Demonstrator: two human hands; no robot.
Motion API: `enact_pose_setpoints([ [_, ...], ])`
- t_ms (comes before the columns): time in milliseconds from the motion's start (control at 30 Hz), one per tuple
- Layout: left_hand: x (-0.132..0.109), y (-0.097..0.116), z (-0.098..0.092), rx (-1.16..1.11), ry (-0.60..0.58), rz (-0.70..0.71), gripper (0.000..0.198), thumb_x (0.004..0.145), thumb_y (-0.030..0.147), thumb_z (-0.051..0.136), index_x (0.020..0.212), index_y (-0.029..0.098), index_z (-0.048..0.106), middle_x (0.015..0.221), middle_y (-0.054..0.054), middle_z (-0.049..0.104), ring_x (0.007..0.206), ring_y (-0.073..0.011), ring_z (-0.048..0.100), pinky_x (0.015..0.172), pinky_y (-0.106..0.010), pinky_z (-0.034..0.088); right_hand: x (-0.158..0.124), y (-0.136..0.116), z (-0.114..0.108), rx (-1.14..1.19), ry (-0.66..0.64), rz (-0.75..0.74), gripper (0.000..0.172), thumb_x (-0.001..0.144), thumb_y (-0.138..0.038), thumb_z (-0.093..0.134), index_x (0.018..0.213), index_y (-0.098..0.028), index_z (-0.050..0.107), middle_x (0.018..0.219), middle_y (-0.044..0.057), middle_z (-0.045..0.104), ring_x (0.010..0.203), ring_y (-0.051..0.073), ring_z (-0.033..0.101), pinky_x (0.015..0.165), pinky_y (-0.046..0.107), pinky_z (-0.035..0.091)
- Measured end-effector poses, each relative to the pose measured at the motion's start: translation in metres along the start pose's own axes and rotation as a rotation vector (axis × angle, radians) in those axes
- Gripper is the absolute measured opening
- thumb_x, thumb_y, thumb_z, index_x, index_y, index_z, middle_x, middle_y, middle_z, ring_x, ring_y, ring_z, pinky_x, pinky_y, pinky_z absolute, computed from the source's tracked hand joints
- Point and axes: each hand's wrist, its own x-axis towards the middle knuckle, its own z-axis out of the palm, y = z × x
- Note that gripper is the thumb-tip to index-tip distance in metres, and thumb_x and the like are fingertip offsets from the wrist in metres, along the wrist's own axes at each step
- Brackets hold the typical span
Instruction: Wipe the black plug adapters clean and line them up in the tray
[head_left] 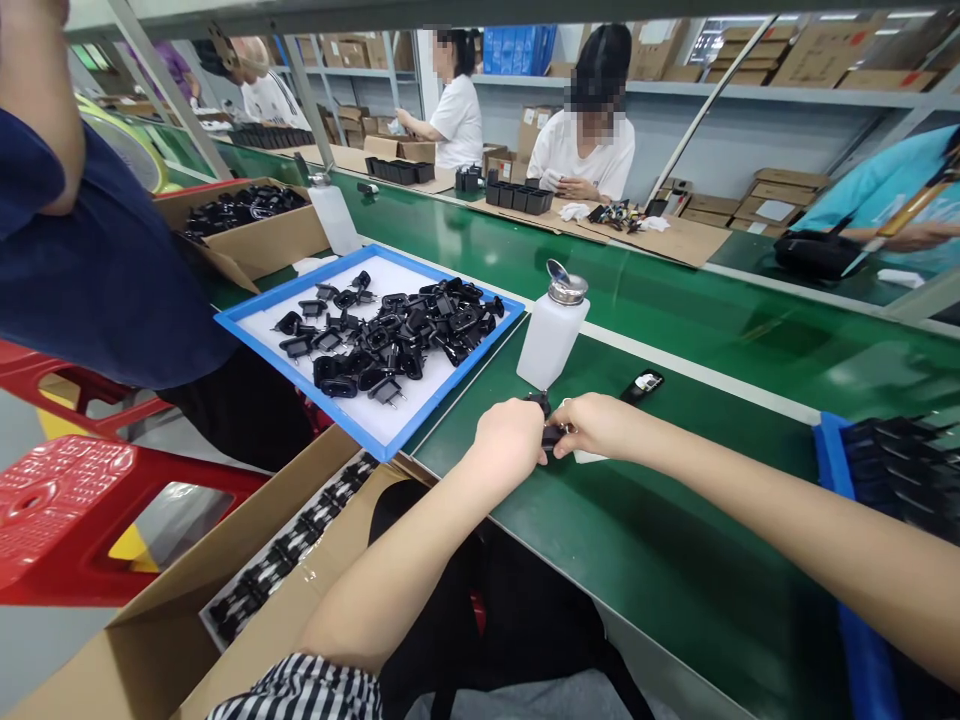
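Observation:
My left hand and my right hand meet over the green bench, both closed on one small black plug part. A white cloth peeks out under my right hand. Just behind stands a white dispenser bottle with a metal top. Another black part lies on the mat to the right of the bottle. A blue tray with a white bottom holds several loose black plug parts to the left.
A cardboard box with rows of black parts sits at my lower left. A blue bin of parts is at the right edge. A person in a dark blue shirt stands close on the left beside red stools. Other workers sit across the green conveyor.

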Motion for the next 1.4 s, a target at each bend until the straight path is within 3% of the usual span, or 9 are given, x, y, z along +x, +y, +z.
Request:
enact_pose_setpoints([
  [200, -0.014, -0.007, 0.025, -0.121, 0.152, -0.004, 0.02, 0.062, 0.028, 0.059, 0.078, 0.017, 0.059, 0.076, -0.007, 0.06, 0.071, -0.0203, 0.057, 0.061, -0.028, 0.042, -0.014, 0.001, 0.012, 0.142, 0.126, 0.023, 0.025, 0.07, -0.034, 0.053, 0.088, -0.018, 0.058, 0.076, 0.004, 0.061, 0.07, 0.019, 0.056, 0.054, 0.024, 0.037],
  [367, -0.008, -0.023, 0.055, -0.322, 0.482, -0.064, 0.077, 0.048, 0.033, 0.069, 0.113, 0.01, 0.034, 0.114, -0.014, 0.044, 0.105, -0.0266, 0.04, 0.082, -0.032, 0.037, -0.011, 0.011, 0.019, 0.368, 0.203, 0.101, 0.061, 0.062, -0.04, 0.058, 0.111, -0.009, 0.039, 0.096, 0.012, 0.055, 0.08, 0.021, 0.054, 0.061, 0.027, 0.041],
  [467, 0.007, -0.032, 0.061, -0.538, 0.407, 0.1, 0.103, 0.043, 0.034, 0.07, 0.123, 0.007, 0.01, 0.111, -0.015, 0.047, 0.103, -0.0246, 0.044, 0.083, -0.031, 0.038, 0.002, 0.013, 0.022, 0.457, 0.213, -0.094, 0.087, 0.053, -0.036, 0.066, 0.121, -0.008, 0.02, 0.116, 0.016, 0.04, 0.092, 0.021, 0.049, 0.072, 0.028, 0.04],
  [600, 0.008, -0.026, 0.058, -0.688, 0.385, 0.121, 0.099, 0.045, 0.032, 0.068, 0.123, 0.013, 0.009, 0.095, -0.009, 0.057, 0.086, -0.0223, 0.055, 0.073, -0.032, 0.043, -0.003, 0.005, 0.013, 0.461, 0.244, -0.281, 0.078, 0.047, -0.031, 0.07, 0.11, -0.005, 0.033, 0.105, 0.015, 0.047, 0.093, 0.02, 0.048, 0.076, 0.027, 0.039],
  [767, -0.032, 0.0, 0.033, -0.62, 0.645, 0.463, 0.1, 0.049, 0.035, 0.066, 0.125, 0.02, 0.002, 0.108, -0.01, 0.048, 0.1, -0.0229, 0.047, 0.081, -0.037, 0.039, -0.093, -0.001, -0.032, 0.254, 0.475, -0.27, 0.059, 0.049, -0.032, 0.068, 0.099, -0.013, 0.042, 0.095, 0.008, 0.051, 0.089, 0.021, 0.048, 0.071, 0.03, 0.042],
  [867, -0.051, 0.003, 0.021, -0.494, 0.743, 0.59, 0.091, 0.053, 0.038, 0.063, 0.124, 0.023, 0.009, 0.12, -0.008, 0.039, 0.11, -0.0229, 0.036, 0.089, -0.037, 0.033, -0.186, 0.017, -0.041, 0.179, 0.696, 0.035, 0.057, 0.052, -0.034, 0.065, 0.101, -0.018, 0.042, 0.1, 0.006, 0.049, 0.094, 0.022, 0.046, 0.078, 0.035, 0.039],
  [1067, -0.025, -0.029, 0.061, -0.459, 0.373, 0.443, 0.041, 0.063, 0.045, 0.051, 0.097, 0.024, 0.049, 0.091, -0.001, 0.061, 0.087, -0.0184, 0.055, 0.075, -0.03, 0.044, -0.305, 0.098, 0.043, 0.444, 0.825, 1.036, 0.04, 0.05, -0.033, 0.065, 0.084, -0.022, 0.044, 0.076, 0.006, 0.057, 0.07, 0.023, 0.054, 0.062, 0.036, 0.045],
  [1200, -0.007, -0.034, 0.088, -0.476, 0.257, 0.407, 0.033, 0.061, 0.047, 0.05, 0.082, 0.023, 0.056, 0.083, 0.001, 0.063, 0.082, -0.0176, 0.057, 0.072, -0.027, 0.045, -0.291, 0.131, 0.099, 0.693, 0.697, 0.988, 0.048, 0.051, -0.033, 0.062, 0.092, -0.018, 0.043, 0.071, 0.005, 0.058, 0.057, 0.02, 0.054, 0.042, 0.031, 0.045],
  [1400, -0.008, -0.033, 0.094, -0.474, 0.293, 0.384, 0.03, 0.061, 0.05, 0.048, 0.071, 0.024, 0.058, 0.078, 0.002, 0.063, 0.079, -0.0175, 0.057, 0.069, -0.026, 0.045, -0.258, 0.153, 0.127, 0.722, 0.807, 0.913, 0.07, 0.052, -0.024, 0.059, 0.115, -0.016, 0.029, 0.102, 0.011, 0.052, 0.069, 0.019, 0.057, 0.059, 0.032, 0.048],
])
